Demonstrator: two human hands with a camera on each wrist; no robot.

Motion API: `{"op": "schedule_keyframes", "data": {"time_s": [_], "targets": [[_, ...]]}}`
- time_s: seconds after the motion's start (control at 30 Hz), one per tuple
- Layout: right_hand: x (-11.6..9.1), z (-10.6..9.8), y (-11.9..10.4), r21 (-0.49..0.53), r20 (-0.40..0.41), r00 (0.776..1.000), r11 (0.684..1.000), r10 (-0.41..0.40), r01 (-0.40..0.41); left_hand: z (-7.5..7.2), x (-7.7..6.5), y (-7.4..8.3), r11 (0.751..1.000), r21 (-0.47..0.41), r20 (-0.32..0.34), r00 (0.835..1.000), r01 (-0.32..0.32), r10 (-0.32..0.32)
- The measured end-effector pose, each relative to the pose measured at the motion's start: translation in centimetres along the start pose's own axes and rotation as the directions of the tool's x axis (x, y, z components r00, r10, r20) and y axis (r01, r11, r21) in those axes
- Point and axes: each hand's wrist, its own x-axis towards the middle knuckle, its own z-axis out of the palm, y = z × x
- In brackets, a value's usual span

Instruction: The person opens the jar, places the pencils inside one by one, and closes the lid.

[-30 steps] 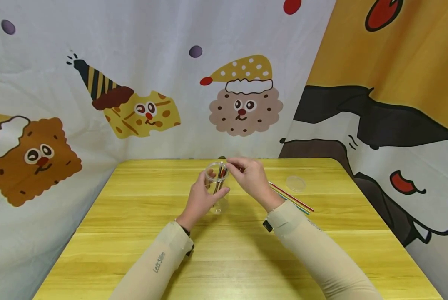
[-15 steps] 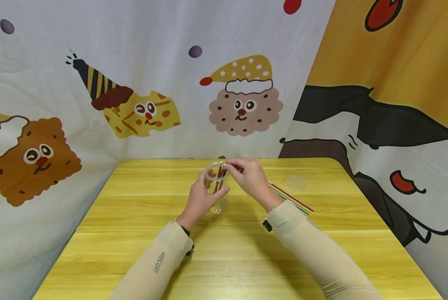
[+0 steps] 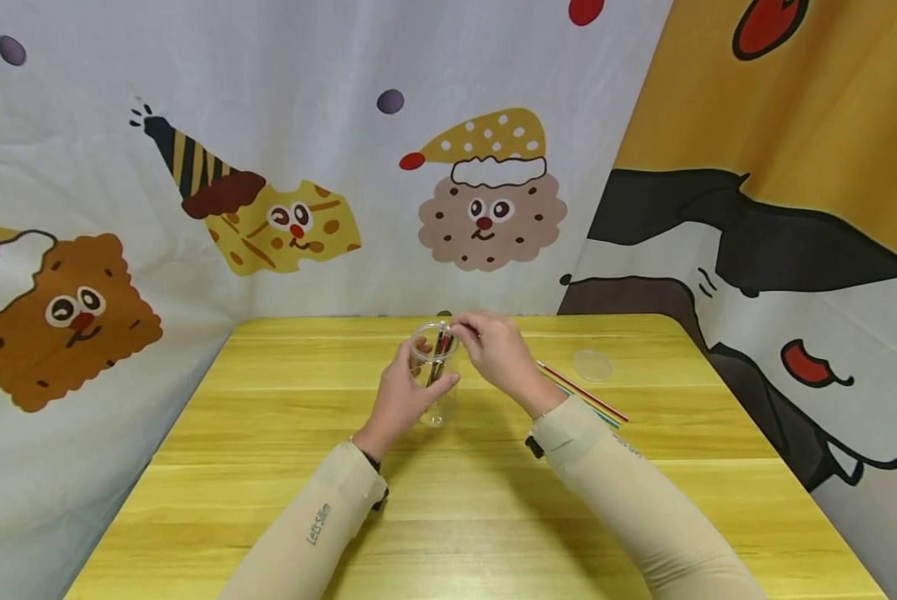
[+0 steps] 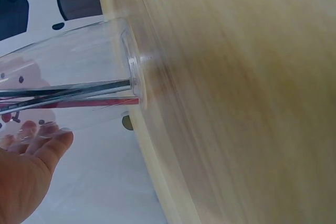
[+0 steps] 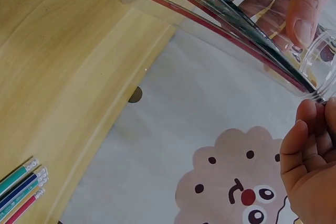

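My left hand (image 3: 403,396) grips a clear plastic jar (image 3: 439,410) around its side, with the thumb in front and the other fingers behind. Several pencils (image 5: 231,22), dark and red, lean together inside it. In the left wrist view the pencils (image 4: 79,93) reach down to the jar's base by the table. At the open mouth, my right hand (image 3: 497,354) pinches the upper end of a dark pencil between thumb and fingertips. The right hand (image 5: 312,150) hides that pencil's tip in the right wrist view.
Several coloured pencils (image 3: 583,393) lie side by side on the wooden table (image 3: 448,517), right of the jar and partly behind the right forearm. A round clear lid (image 3: 593,366) rests just beyond them. A patterned cloth (image 3: 328,100) hangs behind the table.
The right hand has shifted very slightly left at the jar's mouth, and the pencils in the jar stand a little closer together. My left hand and the jar stay in place.
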Motion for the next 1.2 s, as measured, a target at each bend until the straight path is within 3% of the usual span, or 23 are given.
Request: {"op": "schedule_keyframes", "data": {"time_s": [0.5, 0.67, 0.97, 1.2], "targets": [[0.0, 0.0, 0.0, 0.013, 0.057, 0.997, 0.999, 0.048, -0.049, -0.1, 0.0, -0.1, 1.000, 0.020, -0.012, 1.000, 0.007, -0.006], [-0.1, 0.0, 0.2, 0.008, 0.117, 0.991, 0.998, 0.060, -0.061, -0.1, 0.0, -0.1, 1.000, 0.021, -0.013, 1.000, -0.006, 0.007], [-0.1, -0.1, 0.8, -0.046, 0.316, 0.944, 0.995, 0.099, -0.089, -0.2, 0.0, 0.0, 1.000, 0.017, -0.008, 1.000, -0.012, 0.013], [-0.2, -0.1, 1.0, -0.003, 0.361, 0.923, 0.990, 0.132, -0.140, -0.1, 0.0, 0.0, 1.000, 0.007, 0.001, 1.000, -0.012, 0.012]]}}
